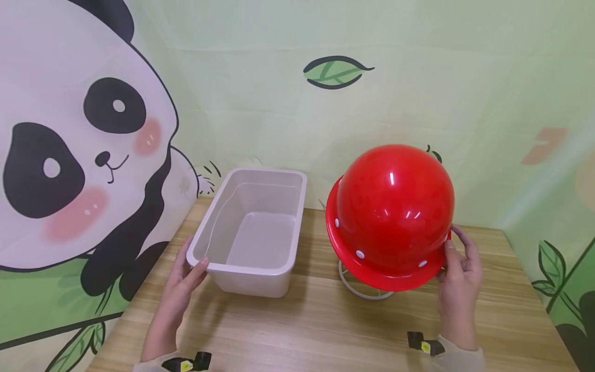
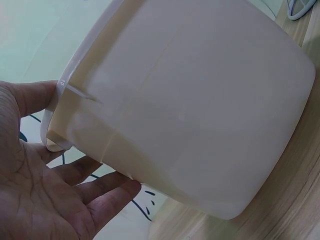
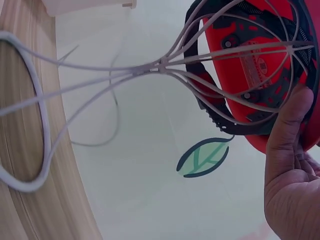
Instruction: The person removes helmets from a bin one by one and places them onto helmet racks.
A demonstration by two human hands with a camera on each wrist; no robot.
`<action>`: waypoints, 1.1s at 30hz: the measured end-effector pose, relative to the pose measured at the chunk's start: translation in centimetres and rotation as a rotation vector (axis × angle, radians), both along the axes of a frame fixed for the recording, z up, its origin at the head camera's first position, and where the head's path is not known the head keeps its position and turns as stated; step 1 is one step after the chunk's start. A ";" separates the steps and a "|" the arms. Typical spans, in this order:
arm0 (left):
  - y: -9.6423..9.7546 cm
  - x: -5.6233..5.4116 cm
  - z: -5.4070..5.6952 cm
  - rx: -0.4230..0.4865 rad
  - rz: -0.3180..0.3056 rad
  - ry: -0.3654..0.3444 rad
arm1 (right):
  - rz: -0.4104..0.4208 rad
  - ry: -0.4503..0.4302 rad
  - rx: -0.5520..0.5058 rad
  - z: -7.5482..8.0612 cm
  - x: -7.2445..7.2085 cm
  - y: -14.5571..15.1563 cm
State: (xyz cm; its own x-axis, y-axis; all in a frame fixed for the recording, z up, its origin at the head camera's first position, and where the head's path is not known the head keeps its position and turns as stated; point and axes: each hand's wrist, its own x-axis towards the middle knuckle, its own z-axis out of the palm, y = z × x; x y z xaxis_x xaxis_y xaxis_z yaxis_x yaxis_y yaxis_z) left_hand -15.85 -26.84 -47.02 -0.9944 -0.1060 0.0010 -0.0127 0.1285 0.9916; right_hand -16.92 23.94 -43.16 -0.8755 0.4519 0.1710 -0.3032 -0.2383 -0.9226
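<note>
A light grey plastic bin (image 1: 253, 281) stands on the wooden table, open side up. My left hand (image 1: 183, 279) holds its near left corner, thumb on the rim and fingers against the outer wall, as the left wrist view shows at close range. To the right, a glossy red hard hat (image 1: 395, 206) sits over a white wire stand (image 3: 161, 65), tilted, brim toward me. My right hand (image 1: 460, 281) grips the brim at its right side. Seen from below in the right wrist view, the black inner harness (image 3: 235, 60) surrounds the stand's top wires. Some right fingers are hidden behind the brim.
The wooden table (image 1: 288, 336) reaches back to a green wall cloth (image 1: 260, 103) with a large printed panda (image 1: 93, 155) at the left and a printed leaf (image 1: 335, 72). A strip of tabletop lies between the bin and the hat.
</note>
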 end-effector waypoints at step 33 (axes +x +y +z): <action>1.0 0.0 5.0 -1.070 0.148 0.266 | -0.016 0.125 1.349 1.3 1.3 5.6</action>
State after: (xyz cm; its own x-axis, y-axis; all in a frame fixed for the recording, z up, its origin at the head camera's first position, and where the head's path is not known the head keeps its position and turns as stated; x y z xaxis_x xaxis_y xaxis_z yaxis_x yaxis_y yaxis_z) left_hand -15.85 -25.81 -42.01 -0.9264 -0.0407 0.3743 0.0980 0.9339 0.3439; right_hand -15.63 29.49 -41.81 -0.8183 -0.1196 0.5623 -0.3956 0.8269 -0.3998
